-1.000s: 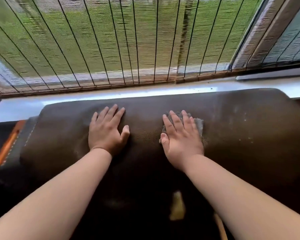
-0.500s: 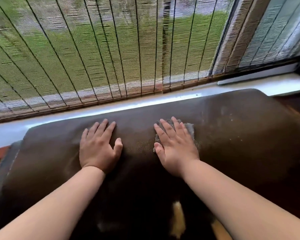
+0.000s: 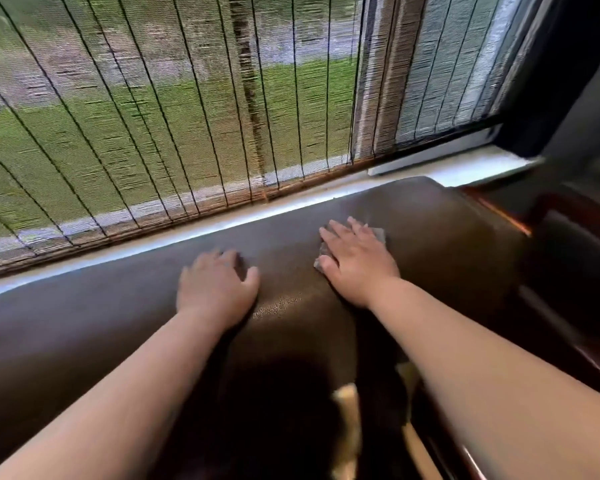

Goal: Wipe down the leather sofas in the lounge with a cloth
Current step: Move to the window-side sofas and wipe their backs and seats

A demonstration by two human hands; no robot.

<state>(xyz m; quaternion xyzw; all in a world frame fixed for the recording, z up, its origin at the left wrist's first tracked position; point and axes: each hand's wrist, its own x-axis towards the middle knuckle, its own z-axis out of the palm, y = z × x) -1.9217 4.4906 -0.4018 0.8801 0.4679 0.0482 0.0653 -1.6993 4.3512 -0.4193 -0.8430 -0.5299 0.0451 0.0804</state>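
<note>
On the sofa (image 3: 430, 244) back, under the blind (image 3: 174, 126), I see my right hand (image 3: 357, 261) pressing the cloth (image 3: 379, 233) flat with straight fingers. Just left, apart from it, my left hand (image 3: 215, 289) rests bare on the leather, blurred, fingers relaxed. No writing shows.

Cloth (image 3: 378, 234) mostly hidden under right hand (image 3: 357, 261), left hand (image 3: 217, 287) motion-blurred — fingertips indistinct

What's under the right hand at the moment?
A grey cloth lies under the right hand, pressed flat on the brown sofa top. Only its edges show past the fingers and beside the thumb; the rest is covered, as is the leather beneath it.
</note>
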